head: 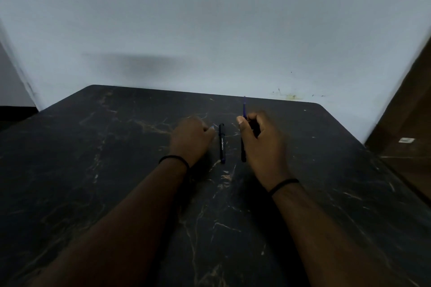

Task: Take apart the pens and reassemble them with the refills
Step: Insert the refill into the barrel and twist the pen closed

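The pens are light, stiff, slick plastic, best pinched mid-barrel. One black pen lies on the dark surface at frame centre; the other pen, blue tip up, is clamped in the right hand by curled fingers. The left hand rests just beside the lying pen, its fingers curled, holding nothing that I can see.

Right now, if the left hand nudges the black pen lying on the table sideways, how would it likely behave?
The black pen looks round and slim, so it would probably roll on the smooth table. It seems rigid and light. The left hand sits beside it; contact is unclear.
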### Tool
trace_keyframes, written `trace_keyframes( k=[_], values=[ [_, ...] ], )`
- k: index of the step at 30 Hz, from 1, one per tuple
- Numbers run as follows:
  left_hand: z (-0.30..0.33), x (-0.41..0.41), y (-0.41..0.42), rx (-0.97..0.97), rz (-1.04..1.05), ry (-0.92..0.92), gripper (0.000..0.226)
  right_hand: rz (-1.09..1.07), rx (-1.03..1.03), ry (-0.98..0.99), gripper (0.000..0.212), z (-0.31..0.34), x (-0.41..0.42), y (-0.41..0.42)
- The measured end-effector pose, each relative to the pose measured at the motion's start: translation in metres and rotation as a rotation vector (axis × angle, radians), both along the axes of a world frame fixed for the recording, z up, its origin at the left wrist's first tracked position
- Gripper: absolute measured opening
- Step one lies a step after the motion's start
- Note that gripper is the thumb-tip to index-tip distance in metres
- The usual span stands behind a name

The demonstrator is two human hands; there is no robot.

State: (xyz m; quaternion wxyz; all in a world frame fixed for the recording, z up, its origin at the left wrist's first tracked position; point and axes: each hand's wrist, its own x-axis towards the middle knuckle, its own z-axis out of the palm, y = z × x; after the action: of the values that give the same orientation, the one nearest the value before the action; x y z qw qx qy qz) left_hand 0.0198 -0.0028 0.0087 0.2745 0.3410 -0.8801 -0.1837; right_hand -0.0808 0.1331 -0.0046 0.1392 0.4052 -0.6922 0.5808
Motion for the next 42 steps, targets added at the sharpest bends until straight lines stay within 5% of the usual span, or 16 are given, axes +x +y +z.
trace_keyframes(
  k=[5, 15, 26, 42],
  values=[
    [0.004, -0.003, 0.0, 0.228, -0.011, 0.401, 0.021, 0.056, 0.09, 0.024, 0.009, -0.003, -0.001, -0.004],
    [0.005, 0.002, -0.003, 0.923, -0.178, 0.917, 0.021, 0.117, 0.29, 0.041, 0.029, -0.003, 0.003, -0.002],
    [0.0, 0.002, -0.007, 1.063, -0.259, 0.941, 0.021, 0.148, 0.349, 0.062, 0.017, 0.001, 0.009, 0.003],
    [-0.004, -0.004, 0.002, 0.898, -0.301, 0.751, 0.02, 0.104, 0.318, 0.005, 0.016, -0.006, -0.001, -0.003]
  ],
)
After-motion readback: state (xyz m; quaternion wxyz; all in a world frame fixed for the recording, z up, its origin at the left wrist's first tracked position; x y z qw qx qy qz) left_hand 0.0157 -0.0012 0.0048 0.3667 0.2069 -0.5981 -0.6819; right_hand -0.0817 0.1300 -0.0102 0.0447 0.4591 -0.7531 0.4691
